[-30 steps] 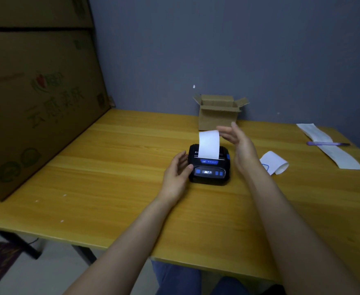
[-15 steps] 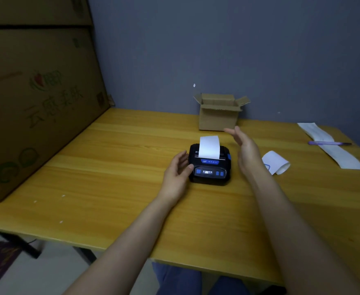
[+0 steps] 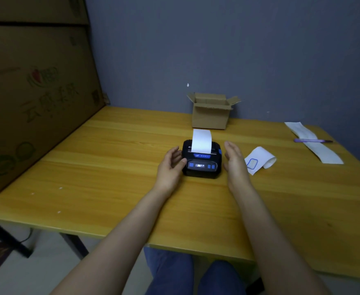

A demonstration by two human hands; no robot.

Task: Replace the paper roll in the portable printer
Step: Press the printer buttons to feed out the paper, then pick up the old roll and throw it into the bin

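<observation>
A small black portable printer (image 3: 202,165) with blue buttons and a lit display sits on the yellow wooden table (image 3: 111,167). A strip of white paper (image 3: 201,141) stands up out of its slot. My left hand (image 3: 171,165) rests against the printer's left side, thumb touching its front corner, fingers apart. My right hand (image 3: 234,159) hovers open just right of the printer, palm facing it, not touching. A curled piece of white paper with a blue mark (image 3: 258,159) lies right of that hand.
A small open cardboard box (image 3: 211,113) stands behind the printer by the wall. A long paper strip (image 3: 315,145) with a purple pen (image 3: 312,141) across it lies at far right. A big cardboard carton (image 3: 32,99) fills the table's left side.
My right hand has come down from beside the top of the paper strip to the printer's right side. The strip now stands free. My left hand has stayed at the printer.
</observation>
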